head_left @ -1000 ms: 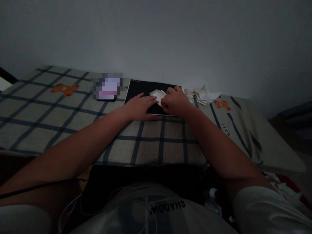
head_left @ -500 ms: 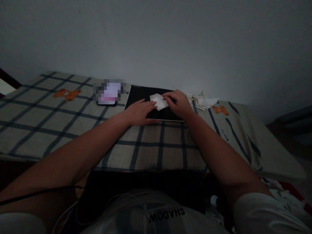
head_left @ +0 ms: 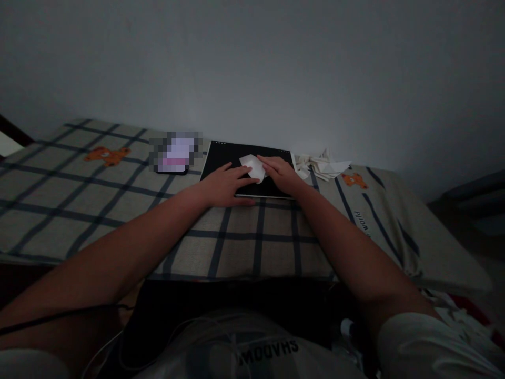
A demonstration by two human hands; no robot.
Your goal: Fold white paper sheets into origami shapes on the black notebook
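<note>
Centrally, a small folded piece of white paper (head_left: 252,166) lies on a black folder (head_left: 224,157), with the left hand (head_left: 224,187), palm down and fingers spread, touching its near-left side and gripping nothing. The right hand (head_left: 282,173) lays its extended, close-set fingers on the paper's right side, though whether it pinches the sheet I cannot tell. Beyond, crumpled white papers (head_left: 326,166) sit right of the folder and a blurred phone (head_left: 177,157) left, all on the checked-cloth-covered desk (head_left: 236,252).
</note>
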